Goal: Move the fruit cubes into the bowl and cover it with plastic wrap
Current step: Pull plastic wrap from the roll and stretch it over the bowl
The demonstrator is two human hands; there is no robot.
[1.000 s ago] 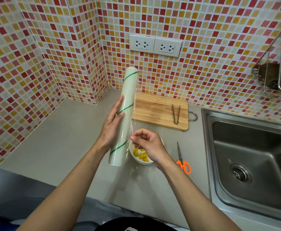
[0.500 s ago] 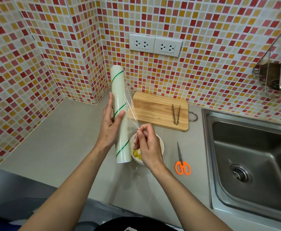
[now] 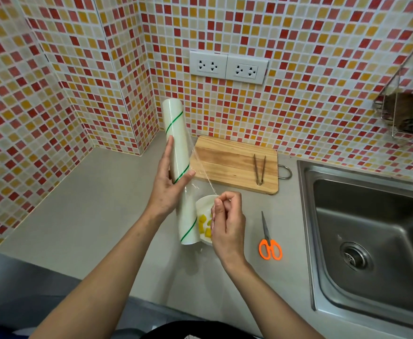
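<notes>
My left hand [image 3: 167,185] grips a roll of plastic wrap [image 3: 179,152], white with green stripes, held nearly upright above the counter. My right hand [image 3: 226,222] pinches the loose edge of the clear film [image 3: 201,172], which stretches from the roll down to my fingers. Under both hands sits a small white bowl [image 3: 204,204] holding yellow fruit cubes [image 3: 204,225]. The roll's lower end and my right hand hide part of the bowl.
A wooden cutting board [image 3: 234,165] lies behind the bowl with metal tongs [image 3: 259,168] on it. Orange-handled scissors [image 3: 269,241] lie right of the bowl. A steel sink [image 3: 371,238] takes up the right side. Tiled walls close in the back and left.
The roll tipped from leaning right to nearly upright and shifted left. My right hand peeled the film's edge off the roll and drew it out a little.
</notes>
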